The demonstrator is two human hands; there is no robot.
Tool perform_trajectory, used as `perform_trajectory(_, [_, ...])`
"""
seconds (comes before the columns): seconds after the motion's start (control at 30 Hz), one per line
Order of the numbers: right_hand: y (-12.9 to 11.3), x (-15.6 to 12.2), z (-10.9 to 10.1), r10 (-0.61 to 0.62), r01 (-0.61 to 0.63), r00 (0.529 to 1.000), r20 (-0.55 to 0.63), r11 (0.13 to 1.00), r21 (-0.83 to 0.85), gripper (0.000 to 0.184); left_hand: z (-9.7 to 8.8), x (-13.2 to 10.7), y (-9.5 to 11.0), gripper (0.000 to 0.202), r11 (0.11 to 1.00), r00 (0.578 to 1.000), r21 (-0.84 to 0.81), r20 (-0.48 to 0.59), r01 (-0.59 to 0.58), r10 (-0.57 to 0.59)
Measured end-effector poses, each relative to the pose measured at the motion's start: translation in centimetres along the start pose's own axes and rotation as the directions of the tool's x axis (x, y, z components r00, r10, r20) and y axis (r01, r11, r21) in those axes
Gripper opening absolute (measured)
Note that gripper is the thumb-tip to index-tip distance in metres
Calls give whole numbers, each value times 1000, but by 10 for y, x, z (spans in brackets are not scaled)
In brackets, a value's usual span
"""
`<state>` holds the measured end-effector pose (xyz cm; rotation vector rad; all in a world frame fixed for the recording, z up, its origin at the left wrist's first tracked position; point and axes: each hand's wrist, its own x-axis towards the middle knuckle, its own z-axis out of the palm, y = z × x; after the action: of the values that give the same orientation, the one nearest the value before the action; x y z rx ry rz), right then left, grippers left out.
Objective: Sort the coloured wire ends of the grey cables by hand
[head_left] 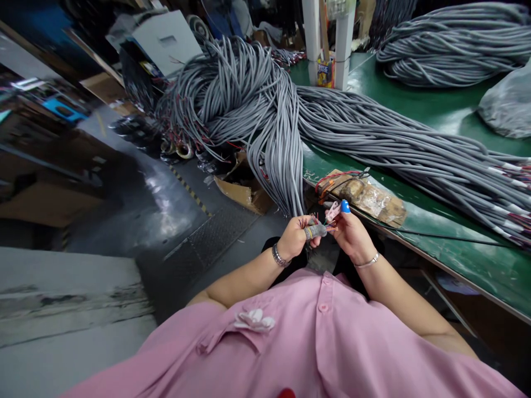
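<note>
My left hand (293, 239) is closed around the end of a grey cable, with a grey covering (315, 231) on its thumb. Thin coloured wires (331, 226) fan out past that thumb toward my right hand (352, 235). More fine wire ends (314, 217) stick up behind the left fingers. A blue cap (345, 207) covers my right thumb, which is bent in against the fingers. Beside it is a small pink piece (333, 211); whether it is held or worn on a finger, I cannot tell. The right fingertips are partly hidden.
A thick bundle of grey cables (282, 138) hangs over the edge of the green table (448, 243). A tape-wrapped wooden block (369, 196) lies near that edge. Another cable coil (452, 47) and a plastic bag (508, 105) sit farther back. An open cardboard box (238, 190) stands on the floor.
</note>
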<state>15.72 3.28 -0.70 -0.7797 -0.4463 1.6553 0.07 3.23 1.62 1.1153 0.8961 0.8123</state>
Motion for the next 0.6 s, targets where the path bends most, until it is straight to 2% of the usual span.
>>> perform_trajectory(0.17, [-1, -1, 7, -36, 38, 999, -34, 999, 40, 31, -2, 3, -3, 31, 1000, 1000, 6, -5, 5, -5])
perform_trajectory(0.43, [2, -2, 7, -17, 19, 1000, -22, 996, 89, 38, -2, 4, -5, 26, 1000, 1000, 13, 1, 6, -6])
perform_trajectory(0.6, [2, -3, 10, -73, 78, 996, -58, 993, 88, 37, -1, 4, -6, 26, 1000, 1000, 23, -6, 2, -2])
